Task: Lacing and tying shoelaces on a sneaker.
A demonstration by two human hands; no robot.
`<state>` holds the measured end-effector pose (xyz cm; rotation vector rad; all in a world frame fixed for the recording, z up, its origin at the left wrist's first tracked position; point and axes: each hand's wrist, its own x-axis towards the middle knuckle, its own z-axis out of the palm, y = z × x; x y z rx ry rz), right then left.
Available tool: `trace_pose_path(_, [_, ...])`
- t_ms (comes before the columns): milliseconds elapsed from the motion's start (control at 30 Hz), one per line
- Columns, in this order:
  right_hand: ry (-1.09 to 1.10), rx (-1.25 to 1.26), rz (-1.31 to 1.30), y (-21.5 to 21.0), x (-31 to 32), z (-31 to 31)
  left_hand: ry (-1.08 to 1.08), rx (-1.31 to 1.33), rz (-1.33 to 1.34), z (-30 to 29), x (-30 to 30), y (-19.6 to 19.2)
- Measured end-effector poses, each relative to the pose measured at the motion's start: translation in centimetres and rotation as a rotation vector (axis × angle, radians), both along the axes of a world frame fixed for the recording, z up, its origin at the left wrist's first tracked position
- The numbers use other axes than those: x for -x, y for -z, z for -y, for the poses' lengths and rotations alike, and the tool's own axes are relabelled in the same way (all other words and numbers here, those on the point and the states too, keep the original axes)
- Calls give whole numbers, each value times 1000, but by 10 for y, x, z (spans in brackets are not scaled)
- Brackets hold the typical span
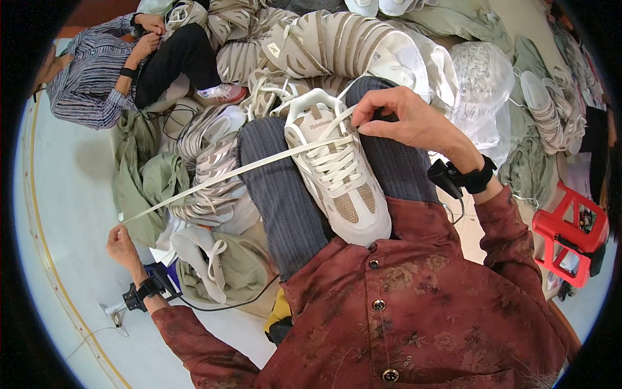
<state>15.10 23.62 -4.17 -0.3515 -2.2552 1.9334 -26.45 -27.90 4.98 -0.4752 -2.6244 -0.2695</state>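
A white and beige sneaker (343, 194) rests on my lap between my knees, toe toward me. My left hand (122, 243) is stretched far out to the left and pinches the end of a long cream shoelace (220, 176), pulled taut from the shoe's upper eyelets. At the sneaker's top, my right hand (405, 120) pinches the lace by the eyelets next to the tongue. Both wrists wear black bands.
Piles of matching sneakers (214, 162) and grey-green cloth bags (146, 185) cover the floor ahead. Another person in a striped shirt (87, 71) sits at the upper left. A red plastic stool (570, 233) stands at the right. A clear bag of shoes (483, 84) lies beyond my right hand.
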Motion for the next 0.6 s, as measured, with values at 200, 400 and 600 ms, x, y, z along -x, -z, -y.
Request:
trace_pose_path(200, [-51,-42,38,-5,-12,-1,-97,57,-137,6,-3,-32])
trace_pose_path(400, [-183,-120,-176,-12,-11,19,-68,-373,-111,-32,-1,-82])
trace_pose_path(600, [-131,-474,-397,-10,8,49,407,-969,316,-75,-21,-129])
